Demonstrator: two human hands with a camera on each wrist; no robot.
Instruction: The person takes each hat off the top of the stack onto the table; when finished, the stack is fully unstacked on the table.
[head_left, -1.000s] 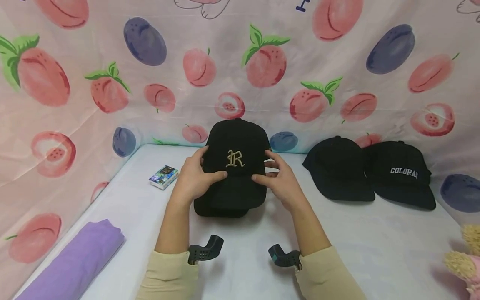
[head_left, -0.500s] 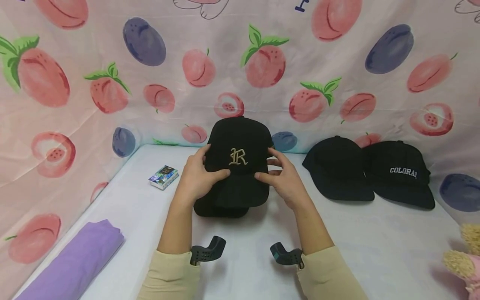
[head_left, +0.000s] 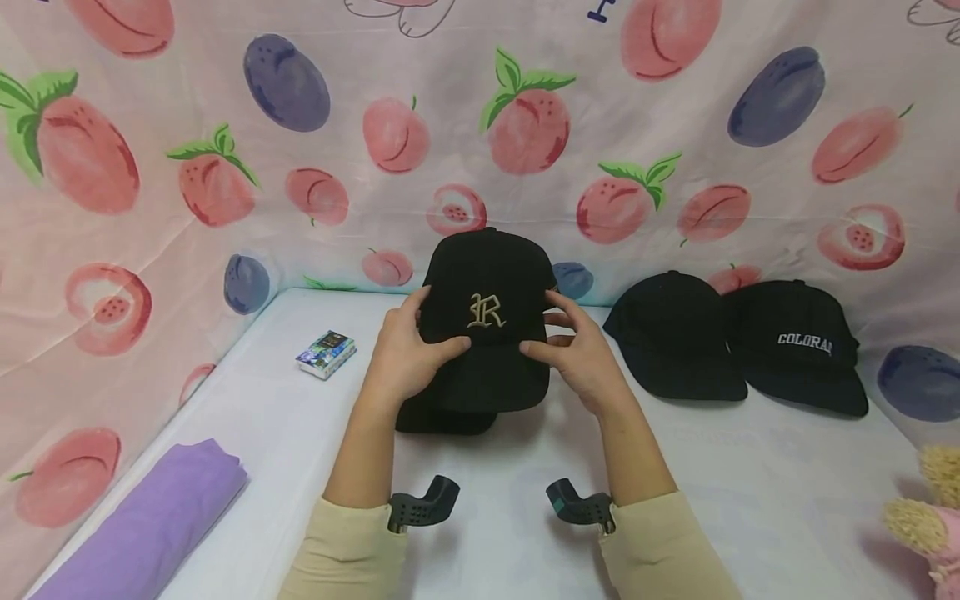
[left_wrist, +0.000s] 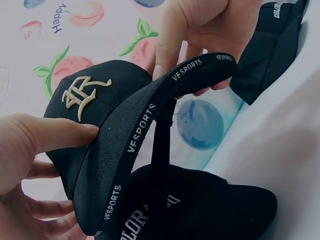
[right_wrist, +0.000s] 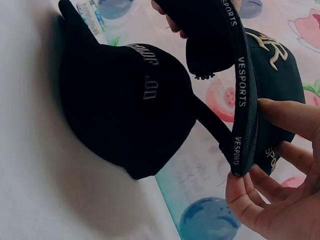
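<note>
Both hands hold a black baseball cap point(head_left: 487, 275) with a gold embroidered R by its two sides, brim toward me. My left hand point(head_left: 408, 350) grips its left side, thumb where brim meets crown; my right hand point(head_left: 577, 350) grips the opposite side the same way. White VESPORTS lettering runs along the brim's edge point(left_wrist: 142, 127) in the left wrist view. Below and behind the held cap, a second black cap point(right_wrist: 130, 105) with white lettering rests on the table. In the head view only its brim point(head_left: 450, 421) shows. The wrist views show a gap between both caps.
To the right, a plain black cap point(head_left: 675, 342) and a black cap with white COLORA lettering point(head_left: 802, 375) sit side by side. A small colourful box point(head_left: 327, 354) lies at left, near a purple cloth roll point(head_left: 150, 525). A pink toy point(head_left: 930, 529) stands at the right edge.
Both hands have carried the R cap slightly right and up, keeping their grip. The cap beneath stays in place.
</note>
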